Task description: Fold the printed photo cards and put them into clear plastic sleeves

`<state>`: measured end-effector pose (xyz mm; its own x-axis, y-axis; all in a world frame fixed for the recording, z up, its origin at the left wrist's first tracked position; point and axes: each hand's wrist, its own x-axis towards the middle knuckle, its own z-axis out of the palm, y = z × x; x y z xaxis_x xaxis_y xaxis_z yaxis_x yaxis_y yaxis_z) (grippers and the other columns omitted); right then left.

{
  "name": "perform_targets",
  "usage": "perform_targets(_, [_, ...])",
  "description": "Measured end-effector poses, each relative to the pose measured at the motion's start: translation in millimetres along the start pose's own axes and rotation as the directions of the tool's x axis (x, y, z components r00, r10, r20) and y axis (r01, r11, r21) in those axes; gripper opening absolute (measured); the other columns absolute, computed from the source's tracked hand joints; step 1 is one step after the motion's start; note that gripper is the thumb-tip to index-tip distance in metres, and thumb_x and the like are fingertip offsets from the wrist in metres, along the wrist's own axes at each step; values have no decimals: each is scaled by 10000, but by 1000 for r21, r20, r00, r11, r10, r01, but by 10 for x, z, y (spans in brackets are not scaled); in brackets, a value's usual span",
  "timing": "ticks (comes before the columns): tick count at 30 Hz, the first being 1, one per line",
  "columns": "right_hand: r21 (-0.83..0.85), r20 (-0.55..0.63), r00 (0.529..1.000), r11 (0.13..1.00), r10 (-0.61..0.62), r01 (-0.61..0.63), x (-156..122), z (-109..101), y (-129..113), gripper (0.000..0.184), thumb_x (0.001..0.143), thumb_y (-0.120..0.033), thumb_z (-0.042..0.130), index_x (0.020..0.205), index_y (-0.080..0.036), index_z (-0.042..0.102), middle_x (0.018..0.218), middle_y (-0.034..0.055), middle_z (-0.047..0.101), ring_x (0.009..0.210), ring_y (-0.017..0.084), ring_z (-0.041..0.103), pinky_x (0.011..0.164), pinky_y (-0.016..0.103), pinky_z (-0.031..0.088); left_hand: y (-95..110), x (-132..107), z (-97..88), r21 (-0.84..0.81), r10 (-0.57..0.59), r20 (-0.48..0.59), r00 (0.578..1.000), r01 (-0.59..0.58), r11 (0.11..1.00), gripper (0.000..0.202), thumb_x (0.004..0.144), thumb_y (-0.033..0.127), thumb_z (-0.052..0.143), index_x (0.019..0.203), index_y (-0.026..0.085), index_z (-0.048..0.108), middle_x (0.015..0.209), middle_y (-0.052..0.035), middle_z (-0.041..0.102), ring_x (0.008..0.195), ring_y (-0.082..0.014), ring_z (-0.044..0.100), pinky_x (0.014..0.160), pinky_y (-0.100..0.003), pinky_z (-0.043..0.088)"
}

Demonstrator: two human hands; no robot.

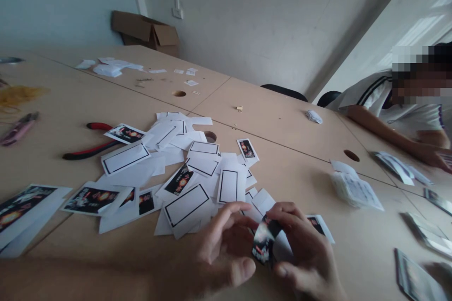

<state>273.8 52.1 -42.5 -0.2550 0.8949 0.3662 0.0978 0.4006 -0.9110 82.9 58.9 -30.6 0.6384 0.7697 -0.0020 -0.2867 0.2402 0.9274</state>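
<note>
My right hand (309,249) is closed round a small glossy printed card (263,242), dark with a reddish print, which bows into a curve between fingers and thumb. Just left of it, my left hand (226,249) has its thumb and fingers apart; its fingertips come close to the card, and contact is hard to make out. In front of both hands spreads a loose heap of white paper pieces (187,204), many with a black outlined rectangle. Among them lie dark printed cards (93,200), and another card (319,225) peeks out beside my right hand.
Red-and-black handled pliers (90,150) lie left of the heap, with a pink-handled tool (19,129) farther left. A co-worker (395,117) sits at right by paper stacks (399,169). A bundle in clear wrap (355,188) stands nearer. Beyond the table is a cardboard box (144,28).
</note>
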Motion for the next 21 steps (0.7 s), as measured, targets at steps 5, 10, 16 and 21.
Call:
perform_targets(5, [-274, 226, 959, 934, -171, 231, -62, 39, 12, 568, 660, -424, 621, 1169, -269, 421, 982, 68, 471, 894, 195, 505, 749, 314, 469, -74, -17, 36, 9, -5, 14, 1000, 5, 1000, 534, 700, 169, 558, 1164, 261, 310, 1072, -71, 450, 981, -214, 472, 825, -396, 379])
perform_targets(10, [-345, 361, 928, 911, -94, 226, -175, 55, 51, 553, 748, -301, 551, 1249, -247, 324, 1088, 98, 446, 989, 203, 482, 804, 294, 459, -9, -35, 80, 61, -22, 22, 1000, 21, 998, 315, 690, 83, 518, 957, 219, 421, 875, -16, 491, 836, -152, 495, 717, -287, 407])
perform_targets(16, [-427, 353, 925, 856, -138, 291, -60, 43, -65, 582, 664, -296, 643, 1194, -231, 411, 1036, 80, 522, 947, 196, 522, 779, 266, 471, -12, -45, 23, 188, -58, -29, 998, 63, 980, 225, 629, 29, 513, 740, 183, 390, 761, 27, 419, 717, -102, 430, 650, -234, 382])
perform_targets(21, [-455, 292, 955, 872, -46, 181, -72, 73, -143, 598, 647, -265, 663, 1195, -296, 425, 1096, 52, 546, 961, 224, 536, 797, 304, 468, -5, -17, 27, 191, -40, -71, 997, 53, 980, 204, 634, 17, 501, 690, 172, 382, 800, 6, 457, 785, -123, 452, 708, -259, 381])
